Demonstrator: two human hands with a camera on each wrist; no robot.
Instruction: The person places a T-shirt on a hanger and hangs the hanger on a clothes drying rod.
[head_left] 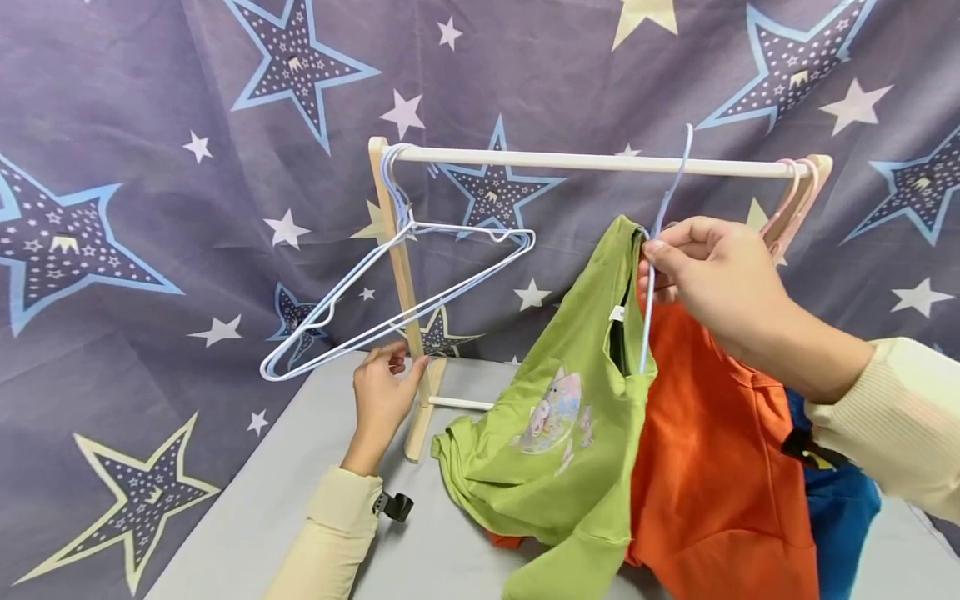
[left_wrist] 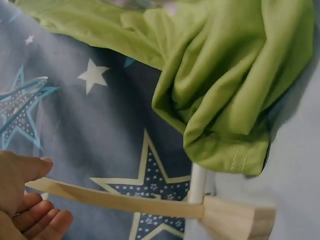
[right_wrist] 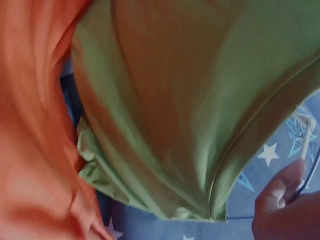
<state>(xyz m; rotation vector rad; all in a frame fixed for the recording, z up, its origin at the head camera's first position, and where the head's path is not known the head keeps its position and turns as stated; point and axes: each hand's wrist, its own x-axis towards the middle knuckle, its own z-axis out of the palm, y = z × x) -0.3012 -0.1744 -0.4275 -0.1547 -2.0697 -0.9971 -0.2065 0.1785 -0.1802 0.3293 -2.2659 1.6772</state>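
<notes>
In the head view my right hand (head_left: 723,271) pinches a light blue hanger (head_left: 678,171) just below its hook. The hook stands at the rack's white rail (head_left: 555,158); whether it bears on the rail I cannot tell. From this hanger hangs a green shirt (head_left: 592,492) with a printed picture on its front. My left hand (head_left: 384,392) is beside the rack's wooden left post (head_left: 403,279), thumb and fingers apart and holding nothing. In the left wrist view its thumb and fingers (left_wrist: 37,217) lie by the post, under the shirt's green sleeve (left_wrist: 220,100).
White and blue hangers (head_left: 450,296) hang at the rail's left end, above my left hand. An orange garment (head_left: 720,467) and a blue garment (head_left: 836,517) hang behind the green shirt. Pink hangers (head_left: 791,208) are at the right end. A star-patterned cloth (head_left: 187,75) covers the back.
</notes>
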